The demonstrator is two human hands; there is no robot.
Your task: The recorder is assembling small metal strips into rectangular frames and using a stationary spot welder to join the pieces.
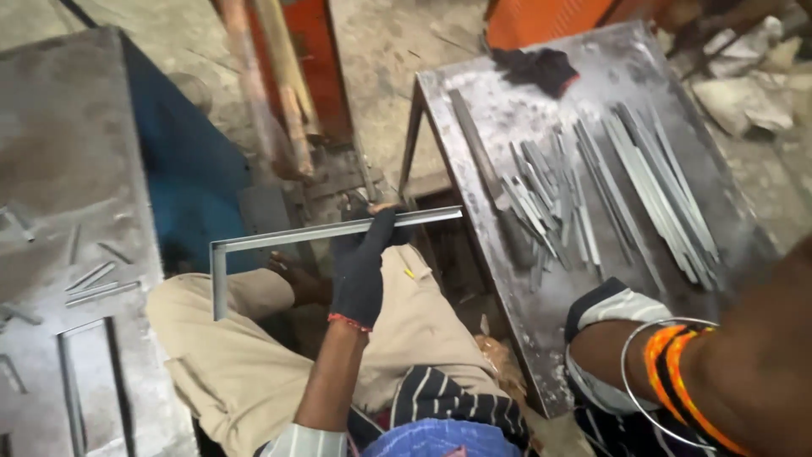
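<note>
Concrete floor and two steel tables framed you. Your left hand, gloved dark, was clamped around the L-shaped metal bar, whose long arm ran left to right above your knees. Your right hand lay apart at the table edge; its grip couldn't be told.

L-shaped grey metal angle frame: dull, smooth. Left hand in dark knitted cloth glove, matt. Grey steel work table: scuffed, faintly shiny. Flat grey metal strips: bare, satin. Beige cloth trousers: matt, creased.
</note>
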